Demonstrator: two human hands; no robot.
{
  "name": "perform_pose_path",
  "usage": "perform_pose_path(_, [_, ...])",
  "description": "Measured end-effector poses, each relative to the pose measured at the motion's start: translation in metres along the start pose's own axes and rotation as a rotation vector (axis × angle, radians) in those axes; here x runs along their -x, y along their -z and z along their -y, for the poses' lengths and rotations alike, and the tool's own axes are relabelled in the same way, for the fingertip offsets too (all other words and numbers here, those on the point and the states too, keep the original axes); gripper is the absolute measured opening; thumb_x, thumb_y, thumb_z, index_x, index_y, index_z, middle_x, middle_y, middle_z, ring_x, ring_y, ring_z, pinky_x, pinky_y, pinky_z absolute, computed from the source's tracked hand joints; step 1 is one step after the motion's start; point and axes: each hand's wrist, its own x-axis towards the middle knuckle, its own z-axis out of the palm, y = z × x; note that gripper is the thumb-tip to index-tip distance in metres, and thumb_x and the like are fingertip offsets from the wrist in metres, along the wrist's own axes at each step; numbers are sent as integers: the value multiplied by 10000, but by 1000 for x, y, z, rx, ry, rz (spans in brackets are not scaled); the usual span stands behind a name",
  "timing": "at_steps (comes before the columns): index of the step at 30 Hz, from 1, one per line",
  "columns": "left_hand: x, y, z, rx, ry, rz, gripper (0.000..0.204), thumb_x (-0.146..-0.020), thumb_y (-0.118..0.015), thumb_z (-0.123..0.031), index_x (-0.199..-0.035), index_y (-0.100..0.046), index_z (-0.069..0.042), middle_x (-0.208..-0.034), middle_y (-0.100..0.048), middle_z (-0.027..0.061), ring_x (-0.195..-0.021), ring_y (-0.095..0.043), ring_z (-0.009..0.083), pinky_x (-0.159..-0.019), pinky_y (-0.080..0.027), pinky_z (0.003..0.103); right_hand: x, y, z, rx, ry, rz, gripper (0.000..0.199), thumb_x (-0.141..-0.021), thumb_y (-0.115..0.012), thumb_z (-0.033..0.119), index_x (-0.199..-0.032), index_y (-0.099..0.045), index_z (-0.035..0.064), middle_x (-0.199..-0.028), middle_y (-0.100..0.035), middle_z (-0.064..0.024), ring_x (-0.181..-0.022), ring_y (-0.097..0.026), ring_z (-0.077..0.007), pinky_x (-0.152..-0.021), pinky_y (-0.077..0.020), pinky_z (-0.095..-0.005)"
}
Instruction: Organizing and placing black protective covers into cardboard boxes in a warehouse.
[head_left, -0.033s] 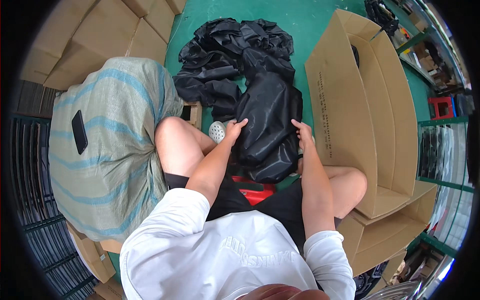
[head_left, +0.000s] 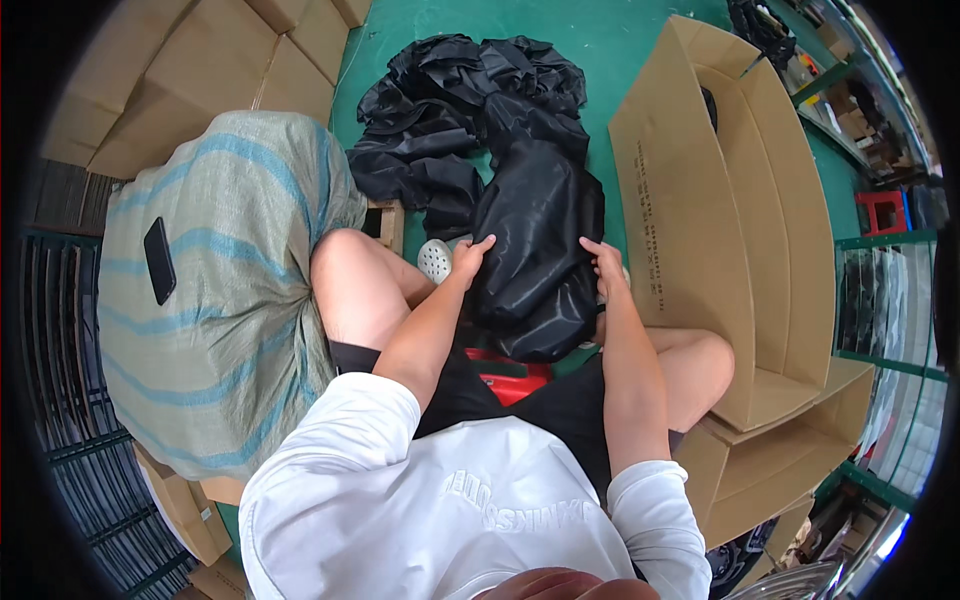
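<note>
Green floor (head_left: 618, 60); hands (head_left: 468, 262) (head_left: 607, 266) pinching black sheeting (head_left: 535, 235) at both sides, its underside hidden.

Raised white lettering (head_left: 528, 503) crosses my white short-sleeved fabric shirt (head_left: 400, 510); dark printed characters (head_left: 651, 225) run in rows down the tall, open, brown cardboard box (head_left: 700, 300) at my right.

The black sheeting (head_left: 535, 235) looks like thin plastic or coated cloth, smooth, with a glossy sheen along its creases. Coarse, matt woven plastic forms the striped sack (head_left: 210, 345); the phone (head_left: 159, 261) on it is dark, smooth and faintly shiny. The tall carton (head_left: 685, 225) is dull cardboard, the stool (head_left: 512, 385) slick red plastic, the shirt (head_left: 400, 510) soft matt cloth.
</note>
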Motion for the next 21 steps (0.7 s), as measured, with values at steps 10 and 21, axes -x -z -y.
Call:
perform_pose_path(10, [34,6,45,-289,338,-46,784,-770,-722,-496,-1293,-556,65,-1360,-548,216,-1298,-492,336,-1063,-384,404,79,-12,1,18,-194,394,455,-767,-762,183,-1167,-597,43,-1093,-668,-71,-815,-616,-206,-783,-449,-328])
perform_pose_path(21, [96,-16,86,-137,504,-344,410,-664,-727,-38,-1041,-646,102,-1188,-630,228,-1068,-631,342,-914,-497,404,113,-10,-43,-29,-640,157,463,-725,-629,139,-1182,-560,117,-1215,-606,-79,-1153,-558,-304,-988,-407,-520])
